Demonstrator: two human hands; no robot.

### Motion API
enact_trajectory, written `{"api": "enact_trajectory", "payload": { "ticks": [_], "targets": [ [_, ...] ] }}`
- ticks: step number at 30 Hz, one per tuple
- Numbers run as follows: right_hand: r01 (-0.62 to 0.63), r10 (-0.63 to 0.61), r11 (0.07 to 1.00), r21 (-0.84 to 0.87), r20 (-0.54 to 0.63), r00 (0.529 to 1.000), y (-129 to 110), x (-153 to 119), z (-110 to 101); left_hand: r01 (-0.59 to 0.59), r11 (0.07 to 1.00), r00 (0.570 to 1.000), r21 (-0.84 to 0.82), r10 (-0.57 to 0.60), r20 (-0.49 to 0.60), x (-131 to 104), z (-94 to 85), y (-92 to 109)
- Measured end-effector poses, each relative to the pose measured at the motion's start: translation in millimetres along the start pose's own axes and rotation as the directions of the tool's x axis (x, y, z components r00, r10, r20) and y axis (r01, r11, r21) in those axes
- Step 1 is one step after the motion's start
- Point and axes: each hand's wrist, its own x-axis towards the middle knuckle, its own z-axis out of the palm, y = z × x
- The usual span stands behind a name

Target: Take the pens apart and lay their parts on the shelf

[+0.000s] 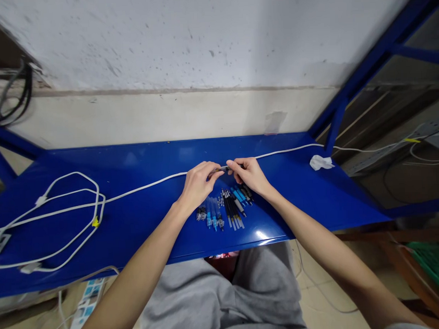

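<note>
Between both hands is a dark pen, held level just above the blue shelf. My left hand pinches its left end, and my right hand is closed around its right end, so most of it is hidden. Just below the hands lie pen parts in groups: clear barrels with blue and black ends, small silvery tips or springs, dark ink refills, and blue and black barrel pieces partly under my right hand.
The blue metal shelf backs onto a stained wall. A white cable runs along it behind my hands and coils at the left. Crumpled white tissue sits at the right. A power strip is below on the left.
</note>
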Motion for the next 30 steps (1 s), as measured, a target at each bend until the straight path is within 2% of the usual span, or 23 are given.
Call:
{"api": "enact_trajectory", "payload": {
  "ticks": [3,6,9,12,17,19,22,25,30],
  "targets": [
    [0.027,-0.027,1.0,-0.015,0.005,1.0,-3.6,-2.2,2.0,-0.005,1.0,1.0,0.006,0.005,0.0,1.6,-2.9,4.0],
    [0.077,-0.081,0.993,0.088,0.033,0.996,-6.7,-2.3,3.6,0.011,1.0,1.0,0.011,-0.011,-0.026,3.3,-4.9,5.9],
    [0.073,-0.077,0.987,0.143,0.024,0.997,-6.0,-0.8,4.2,0.031,0.999,0.999,0.016,-0.03,-0.036,3.8,-5.1,5.3],
    [0.056,-0.056,0.993,0.104,-0.005,0.998,-3.2,-0.8,3.8,0.035,0.999,0.999,-0.018,-0.035,-0.024,3.1,-4.6,4.7],
    [0.034,-0.035,0.997,-0.07,-0.022,0.999,-1.1,-3.4,3.1,0.0,0.997,1.0,-0.073,-0.002,-0.026,2.9,-4.1,5.7],
    [0.054,-0.057,0.996,-0.068,-0.042,0.997,-1.0,-2.7,3.4,-0.002,0.999,0.999,-0.045,0.0,-0.035,3.2,-4.1,5.4],
    [0.099,-0.097,0.995,0.029,-0.081,0.992,-0.1,0.4,3.1,0.026,0.999,0.998,0.019,-0.025,-0.051,3.7,-4.2,3.6],
    [0.093,-0.087,0.993,0.076,-0.086,0.993,1.3,2.4,1.2,0.033,0.999,0.999,0.035,-0.032,-0.04,4.1,-4.3,1.2],
    [0.054,-0.06,0.994,-0.092,-0.058,0.997,2.7,-0.9,0.2,0.0,0.998,1.0,0.058,0.001,-0.018,5.1,-5.3,-1.0]
  ]
}}
